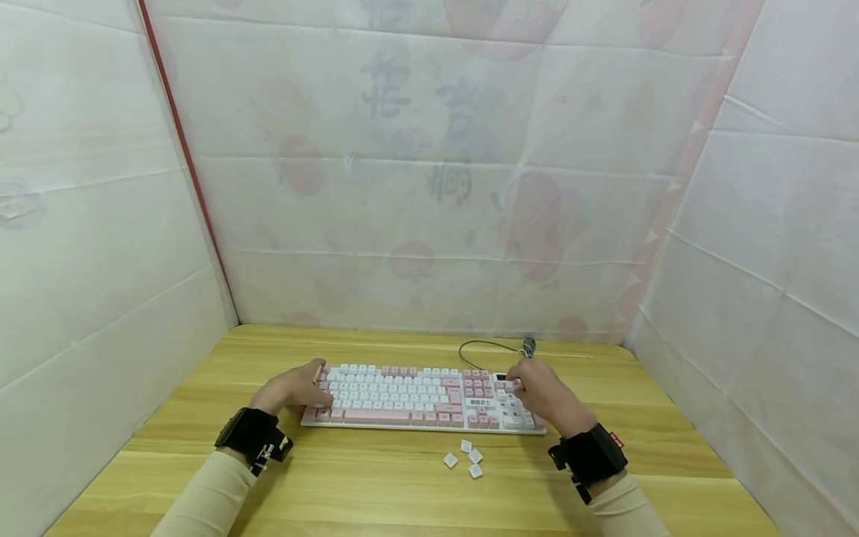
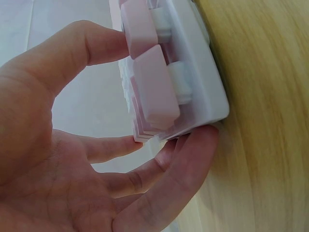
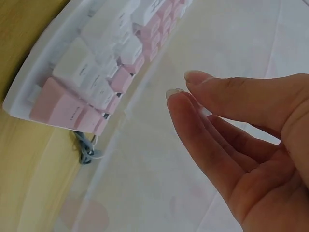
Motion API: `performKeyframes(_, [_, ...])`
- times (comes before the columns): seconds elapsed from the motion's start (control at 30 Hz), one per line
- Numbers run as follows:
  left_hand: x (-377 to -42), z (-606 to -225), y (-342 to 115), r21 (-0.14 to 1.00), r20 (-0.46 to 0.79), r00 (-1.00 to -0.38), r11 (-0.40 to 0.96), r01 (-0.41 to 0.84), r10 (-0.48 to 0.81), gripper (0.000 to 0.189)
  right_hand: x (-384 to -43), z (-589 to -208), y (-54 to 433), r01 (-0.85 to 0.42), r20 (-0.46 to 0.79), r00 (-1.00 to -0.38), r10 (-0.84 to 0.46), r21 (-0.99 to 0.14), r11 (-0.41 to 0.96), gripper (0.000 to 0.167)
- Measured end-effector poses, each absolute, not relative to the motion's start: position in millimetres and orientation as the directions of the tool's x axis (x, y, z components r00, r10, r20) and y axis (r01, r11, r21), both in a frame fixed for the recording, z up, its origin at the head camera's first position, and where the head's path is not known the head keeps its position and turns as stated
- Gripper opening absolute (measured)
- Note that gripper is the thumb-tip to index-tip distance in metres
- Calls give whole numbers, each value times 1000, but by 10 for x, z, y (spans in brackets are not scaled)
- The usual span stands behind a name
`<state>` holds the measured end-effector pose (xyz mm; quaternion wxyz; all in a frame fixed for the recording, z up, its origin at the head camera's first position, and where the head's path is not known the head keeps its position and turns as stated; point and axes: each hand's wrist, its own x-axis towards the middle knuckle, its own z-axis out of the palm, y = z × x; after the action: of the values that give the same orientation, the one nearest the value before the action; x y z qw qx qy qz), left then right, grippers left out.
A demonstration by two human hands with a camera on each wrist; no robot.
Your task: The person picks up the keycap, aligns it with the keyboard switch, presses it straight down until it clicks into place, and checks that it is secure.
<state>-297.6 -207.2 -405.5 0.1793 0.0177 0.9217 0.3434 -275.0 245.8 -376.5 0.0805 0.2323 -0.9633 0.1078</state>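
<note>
A white and pink keyboard (image 1: 389,418) lies on the table, its keys showing in all three views. At its left end my left hand (image 1: 298,388) grips it. The thumb (image 2: 104,46) touches the side of a pink keycap (image 2: 140,29), and the other fingers reach round the keyboard's edge. Over the number pad at the right end is my right hand (image 1: 546,395). Its thumb and index fingertips come close together in the right wrist view, with no object visible between them. Several loose white keycaps (image 1: 475,456) lie in front of the keyboard.
A dark cable (image 1: 483,342) with a bundled end (image 1: 529,345) lies behind the keyboard's right part. The wooden table (image 1: 362,485) is enclosed by pale printed cloth walls (image 1: 416,209) at the back and both sides.
</note>
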Motion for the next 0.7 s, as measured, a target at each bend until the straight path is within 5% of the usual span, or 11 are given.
performKeyframes(0.7, [-2974,-4051,-2075,640,-325,-933,762,-98,153,102,-2839,-3897,2515,-489,130,-872,-471,-234,840,17])
